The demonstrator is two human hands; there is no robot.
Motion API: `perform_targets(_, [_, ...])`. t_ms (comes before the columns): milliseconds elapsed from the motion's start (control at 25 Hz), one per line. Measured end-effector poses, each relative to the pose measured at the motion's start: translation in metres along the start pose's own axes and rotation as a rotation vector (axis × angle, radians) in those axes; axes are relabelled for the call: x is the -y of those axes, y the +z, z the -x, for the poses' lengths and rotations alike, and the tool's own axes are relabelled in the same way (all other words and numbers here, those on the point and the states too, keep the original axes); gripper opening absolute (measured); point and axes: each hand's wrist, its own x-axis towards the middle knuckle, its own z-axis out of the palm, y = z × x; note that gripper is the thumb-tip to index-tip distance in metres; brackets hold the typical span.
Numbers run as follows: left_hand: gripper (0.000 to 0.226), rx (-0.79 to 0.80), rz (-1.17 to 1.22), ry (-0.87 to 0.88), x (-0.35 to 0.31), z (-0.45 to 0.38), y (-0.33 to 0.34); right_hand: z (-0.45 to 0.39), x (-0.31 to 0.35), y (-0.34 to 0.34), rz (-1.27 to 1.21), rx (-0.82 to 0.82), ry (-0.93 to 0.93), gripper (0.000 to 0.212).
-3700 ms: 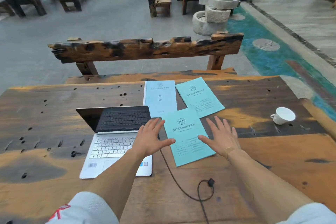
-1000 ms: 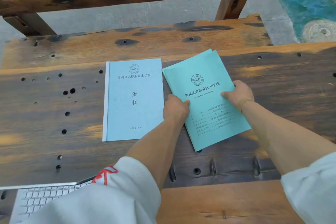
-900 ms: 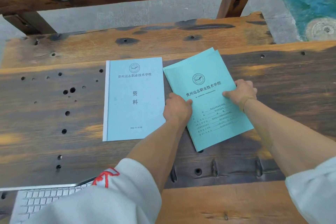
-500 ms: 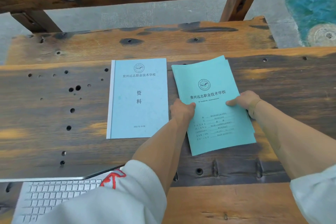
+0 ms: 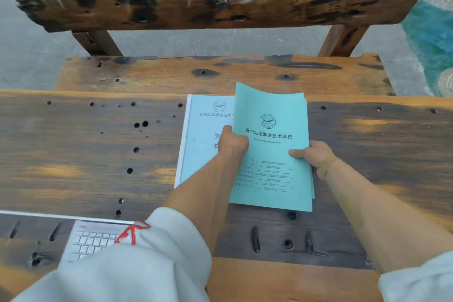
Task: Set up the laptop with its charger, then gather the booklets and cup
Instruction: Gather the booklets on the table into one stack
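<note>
Two teal booklets (image 5: 272, 130) lie stacked one on the other, lifted off the wooden table (image 5: 85, 154) and tilted up at their far edge. My left hand (image 5: 232, 142) grips the stack's left edge and my right hand (image 5: 316, 157) grips its right edge. Their left side overlaps a pale blue booklet (image 5: 201, 144) that lies flat on the table. The laptop (image 5: 93, 240) shows only part of its white keyboard at the lower left, partly hidden by my left sleeve. The cup and charger are out of view.
A rough wooden bench (image 5: 196, 73) stands just beyond the table's far edge, its charred backrest (image 5: 220, 2) above it. Grey floor lies behind, with a teal floor pattern (image 5: 431, 39) at the right. The tabletop has several dark holes.
The teal stack has been lifted off the table and shifted left, so it now overlaps the pale blue booklet. Both hands keep hold of its edges. The camera has tilted up slightly.
</note>
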Motion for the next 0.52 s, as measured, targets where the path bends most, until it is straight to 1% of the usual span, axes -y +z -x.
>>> perform_targets(80, [0.034, -0.077, -0.076, -0.066, -0.006, -0.010, -0.025, 0.000, 0.008, 0.029, 0.005, 0.008, -0.032, 0.030])
perform_targets(160, [0.040, -0.136, -0.152, -0.151, -0.010, -0.019, -0.048, -0.002, 0.011, 0.059, 0.057, 0.015, -0.055, 0.027])
perform_targets(240, [0.039, -0.092, -0.341, -0.191, -0.016, -0.024, -0.070, -0.008, 0.010, 0.084, 0.121, 0.000, -0.064, 0.022])
perform_targets(320, [0.040, 0.060, -0.596, -0.181, -0.020, -0.028, -0.086, -0.016, 0.005, 0.100, 0.218, -0.038, -0.072, 0.027])
perform_targets(400, [0.043, 0.212, -0.761, -0.189, -0.018, -0.033, -0.097, -0.019, -0.001, 0.107, 0.339, -0.082, -0.069, 0.031])
perform_targets(440, [0.044, 0.228, -0.799, -0.201, -0.014, -0.040, -0.099, -0.019, -0.004, 0.109, 0.403, -0.101, -0.059, 0.034])
perform_targets(480, [0.047, 0.196, -0.811, -0.226, -0.010, -0.047, -0.098, -0.020, -0.005, 0.111, 0.481, -0.127, -0.045, 0.040])
perform_targets(520, [0.055, 0.135, -0.821, -0.241, -0.006, -0.051, -0.100, -0.020, -0.005, 0.112, 0.550, -0.158, -0.029, 0.047])
